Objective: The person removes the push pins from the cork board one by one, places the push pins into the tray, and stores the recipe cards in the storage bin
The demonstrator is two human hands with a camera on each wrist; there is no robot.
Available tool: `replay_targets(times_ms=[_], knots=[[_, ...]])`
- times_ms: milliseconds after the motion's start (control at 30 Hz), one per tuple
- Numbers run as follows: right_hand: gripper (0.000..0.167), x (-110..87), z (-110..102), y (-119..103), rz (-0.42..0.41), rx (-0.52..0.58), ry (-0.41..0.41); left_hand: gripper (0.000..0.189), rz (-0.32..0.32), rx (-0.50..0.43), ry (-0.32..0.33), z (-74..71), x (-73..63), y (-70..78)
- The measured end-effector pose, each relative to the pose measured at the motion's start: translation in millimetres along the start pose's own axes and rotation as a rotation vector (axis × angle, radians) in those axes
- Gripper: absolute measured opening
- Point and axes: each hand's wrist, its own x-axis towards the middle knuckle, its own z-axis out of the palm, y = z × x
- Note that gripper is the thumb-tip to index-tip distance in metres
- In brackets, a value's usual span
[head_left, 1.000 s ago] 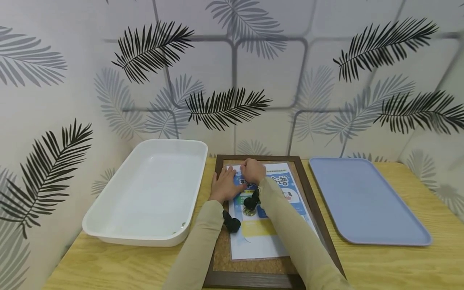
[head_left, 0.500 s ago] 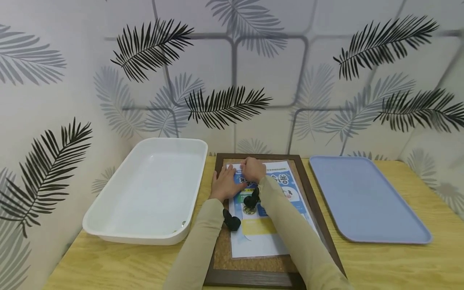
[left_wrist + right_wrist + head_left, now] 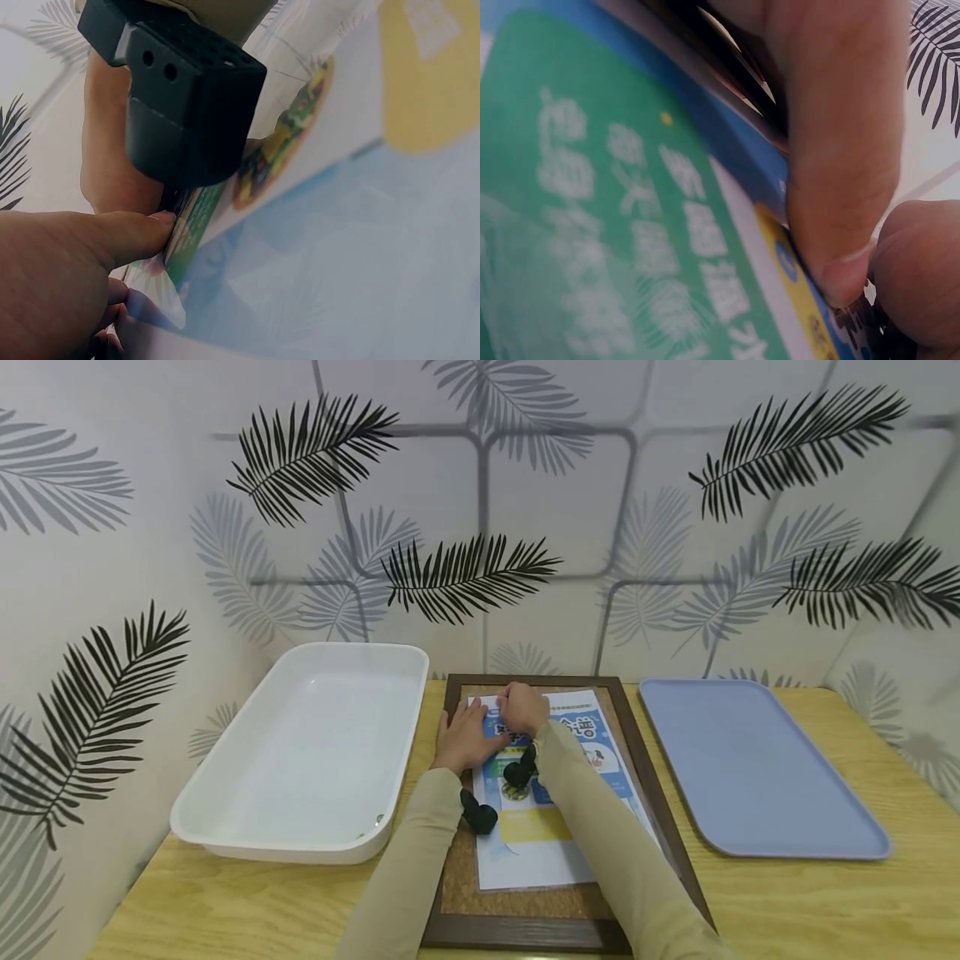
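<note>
In the head view a printed poster [image 3: 536, 847] with blue, yellow and green areas lies on a cork board [image 3: 525, 903] with a dark brown frame. My left hand [image 3: 463, 737] rests flat with spread fingers on the poster's upper left part. Its thumb [image 3: 142, 236] lies on the sheet in the left wrist view. Just right of it, my right hand [image 3: 523, 708] is curled into a fist against the poster's top edge. Whether anything sits under or inside that fist is hidden. The right wrist view shows the left thumb [image 3: 840, 187] close beside the right hand [image 3: 922, 270].
A deep white tray [image 3: 300, 752] stands left of the board, with small bits in its near right corner. To the right lies a flat blue-grey tray [image 3: 757, 768]. Behind the wooden table [image 3: 225, 902] rises a leaf-patterned wall [image 3: 540, 510].
Both hands keep their places on the poster. The whole head view has shifted slightly upward.
</note>
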Motion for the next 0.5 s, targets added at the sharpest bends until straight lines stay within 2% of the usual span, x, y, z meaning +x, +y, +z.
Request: replay_targets(times_ms=[267,500], knots=[[0.025,-0.3,0.2,0.2,0.000,-0.010,-0.006,0.071,-0.005,-0.010,-0.009,2.9,3.3,-2.2],[0.026,0.3,0.5,-0.1,0.008,-0.033,-0.002,0.069,-0.008,0.008,-0.020,-2.8,-1.9,2.9]])
